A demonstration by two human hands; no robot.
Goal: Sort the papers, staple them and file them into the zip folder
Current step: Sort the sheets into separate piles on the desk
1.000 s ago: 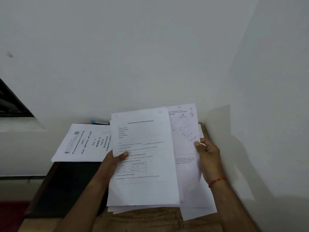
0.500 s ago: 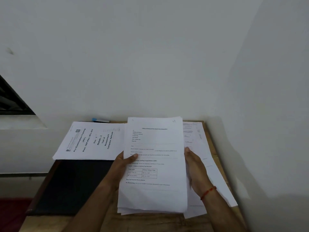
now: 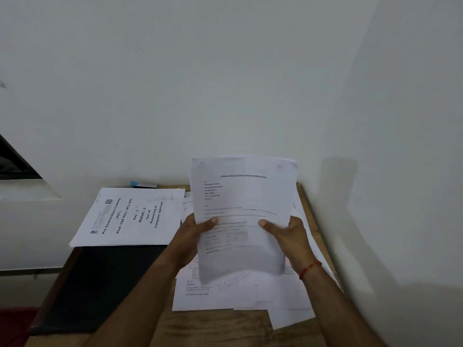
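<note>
Papers point(image 3: 243, 196) stand nearly upright in a sheaf held above the wooden table point(image 3: 225, 329), the top sheet a printed form with a small grid. The left hand point(image 3: 191, 236) grips the sheaf's left edge, thumb curled over the front. The right hand point(image 3: 288, 234) grips the right edge the same way, with a red thread point(image 3: 310, 268) round its wrist. Beneath the sheaf, loose sheets point(image 3: 225, 296) lie spread on the table beside the right wall. To the left a booklet point(image 3: 130, 216) headed "Pre Examination Training" lies flat, its near edge overlapping a dark folder point(image 3: 100, 284). A blue-capped object point(image 3: 143, 184) lies against the back wall, behind the booklet.
</note>
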